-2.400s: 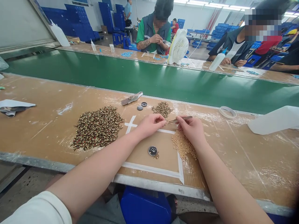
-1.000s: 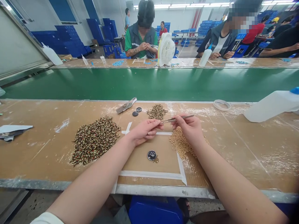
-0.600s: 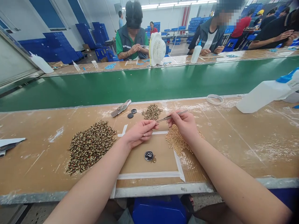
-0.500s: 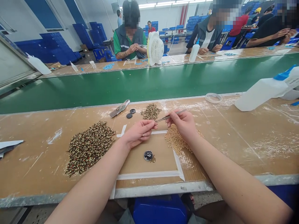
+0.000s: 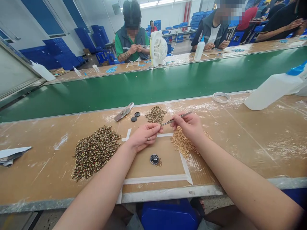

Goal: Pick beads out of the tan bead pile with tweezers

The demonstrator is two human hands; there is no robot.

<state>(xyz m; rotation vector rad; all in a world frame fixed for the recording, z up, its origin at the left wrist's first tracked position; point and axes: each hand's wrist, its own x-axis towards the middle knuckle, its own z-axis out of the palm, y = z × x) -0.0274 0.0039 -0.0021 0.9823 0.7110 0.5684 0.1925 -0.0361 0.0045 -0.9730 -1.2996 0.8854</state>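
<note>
Steel tweezers (image 5: pixel 176 118) are pinched between the thumb and fingers of the right hand (image 5: pixel 189 126). Their tip runs down-left to the fingertips of the left hand (image 5: pixel 144 136). The left fingers are closed on a small piece (image 5: pixel 160 127), too small to identify. Both hands hover just above the counter (image 5: pixel 240 140), midway along it and nearer its far edge, over the far strip of the white tape frame (image 5: pixel 155 179).

- Pale beads (image 5: pixel 183 145): heap under the right wrist, across the frame's right strip.
- Large spotted heap (image 5: pixel 96 151): toward the left, apart from the hands.
- Small spotted heap (image 5: pixel 155 114): just beyond the left fingertips.
- Black cap (image 5: pixel 154 159): inside the frame, nearer the front edge.
- Metal clip (image 5: pixel 124 111) and two black discs (image 5: pixel 135 116): near the far edge.
- Tape roll (image 5: pixel 221 97) and white bottle (image 5: pixel 271 92): toward the right end.

Risk (judgement): the piece is tiny and held by fingertips alone. A slip of the tweezer tip could flick it into one of the heaps. The right wrist sits low enough to scatter the pale beads.

Versus 2.4 s ago: the hands have barely moved, the tweezers' rear end is tilted higher, and the heaps and cap are unmoved.
</note>
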